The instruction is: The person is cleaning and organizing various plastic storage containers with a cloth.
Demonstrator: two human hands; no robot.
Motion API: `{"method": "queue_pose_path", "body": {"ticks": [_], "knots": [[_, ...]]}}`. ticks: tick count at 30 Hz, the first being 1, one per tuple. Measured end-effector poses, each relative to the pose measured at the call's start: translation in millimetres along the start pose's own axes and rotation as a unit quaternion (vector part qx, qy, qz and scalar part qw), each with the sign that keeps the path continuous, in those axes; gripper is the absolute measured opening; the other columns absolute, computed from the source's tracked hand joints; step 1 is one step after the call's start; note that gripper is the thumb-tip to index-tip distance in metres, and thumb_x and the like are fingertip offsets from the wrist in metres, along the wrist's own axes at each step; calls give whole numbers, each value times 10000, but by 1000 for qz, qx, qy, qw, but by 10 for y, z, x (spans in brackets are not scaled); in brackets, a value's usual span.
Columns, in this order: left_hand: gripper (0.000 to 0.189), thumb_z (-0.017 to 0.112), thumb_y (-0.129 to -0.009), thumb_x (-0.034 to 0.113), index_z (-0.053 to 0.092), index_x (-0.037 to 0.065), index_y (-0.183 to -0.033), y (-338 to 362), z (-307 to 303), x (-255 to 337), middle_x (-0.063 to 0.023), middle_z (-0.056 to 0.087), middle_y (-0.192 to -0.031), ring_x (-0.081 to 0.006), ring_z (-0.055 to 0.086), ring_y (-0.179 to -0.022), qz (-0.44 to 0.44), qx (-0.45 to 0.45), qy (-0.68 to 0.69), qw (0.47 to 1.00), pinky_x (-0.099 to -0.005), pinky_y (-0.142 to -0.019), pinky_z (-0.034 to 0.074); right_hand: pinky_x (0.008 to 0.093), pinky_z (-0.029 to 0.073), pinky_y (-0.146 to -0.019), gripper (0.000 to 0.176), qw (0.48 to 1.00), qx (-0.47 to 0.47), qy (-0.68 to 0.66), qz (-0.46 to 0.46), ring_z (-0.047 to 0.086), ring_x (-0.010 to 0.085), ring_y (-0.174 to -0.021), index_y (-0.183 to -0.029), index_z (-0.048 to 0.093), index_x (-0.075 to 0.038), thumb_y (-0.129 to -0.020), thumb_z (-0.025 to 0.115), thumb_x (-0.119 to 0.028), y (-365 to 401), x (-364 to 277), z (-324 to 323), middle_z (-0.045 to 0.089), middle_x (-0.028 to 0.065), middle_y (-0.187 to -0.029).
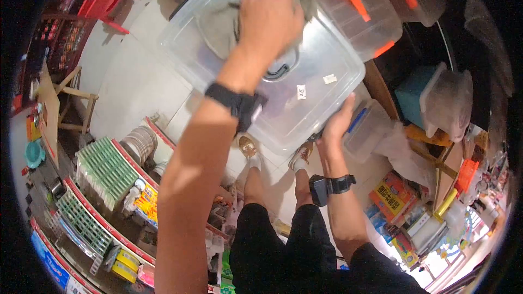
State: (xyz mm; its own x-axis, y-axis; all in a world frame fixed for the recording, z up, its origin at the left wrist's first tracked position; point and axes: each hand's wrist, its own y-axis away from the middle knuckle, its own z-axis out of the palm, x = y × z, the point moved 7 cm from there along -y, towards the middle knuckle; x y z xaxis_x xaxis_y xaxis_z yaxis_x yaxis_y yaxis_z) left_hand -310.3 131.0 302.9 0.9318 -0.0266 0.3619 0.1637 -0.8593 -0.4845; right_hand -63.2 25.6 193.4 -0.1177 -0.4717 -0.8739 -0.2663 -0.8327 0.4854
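A large clear plastic box with a translucent lid (321, 57) fills the upper middle, two small white labels on its lid. My left hand (269, 19) lies over the far part of the lid, its blurred fingers curled on a grey-green cloth (218, 30) that spreads to both sides of the hand. A dark handle shows just below that hand. My right hand (338, 122) grips the box's near right edge, thumb up along the side and the other fingers partly hidden beneath it.
More clear boxes with orange latches (354, 0) stand behind at the right. A red stool (106, 0) is at the upper left. Shelves of goods (98, 169) line the lower left. A teal bin (417, 92) and packaged items (392, 198) are at the right.
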Motion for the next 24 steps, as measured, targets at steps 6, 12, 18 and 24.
{"method": "queue_pose_path", "body": {"ticks": [6,12,18,24], "knots": [[392,671,-824,218,681,70,-1187,523,-84,820,-106,625,-1218,-323,539,-1113,62,-147,41,986,-436,-960,441,351,442,-988,612,1000,-1,-9,14,597,221,-1121,-1316,553,20,-1069,318,-489,94,-138,87,624,138,-1249],[417,701,-791,201,682,75,-1188,1118,-278,1213,-81,622,-1240,-317,531,-1150,134,-224,46,964,-432,-975,433,364,464,-977,615,995,1,-100,12,616,228,-1067,-1265,580,33,-1071,309,-484,58,-31,31,648,143,-1201],[319,674,-742,199,739,116,-1043,1541,-835,789,-69,657,-1185,-295,557,-1126,111,-284,49,951,-424,-927,466,348,395,-1041,647,991,-20,-124,53,541,236,-1196,-1363,520,12,-1041,385,-533,52,19,49,564,134,-1349],[421,685,-783,169,691,128,-1201,1248,-1157,-302,-100,639,-1223,-344,536,-1140,12,-197,-138,971,-454,-948,461,346,388,-1052,660,996,9,-70,60,534,243,-1210,-1386,504,7,-1040,384,-541,18,45,6,556,140,-1365]]}}
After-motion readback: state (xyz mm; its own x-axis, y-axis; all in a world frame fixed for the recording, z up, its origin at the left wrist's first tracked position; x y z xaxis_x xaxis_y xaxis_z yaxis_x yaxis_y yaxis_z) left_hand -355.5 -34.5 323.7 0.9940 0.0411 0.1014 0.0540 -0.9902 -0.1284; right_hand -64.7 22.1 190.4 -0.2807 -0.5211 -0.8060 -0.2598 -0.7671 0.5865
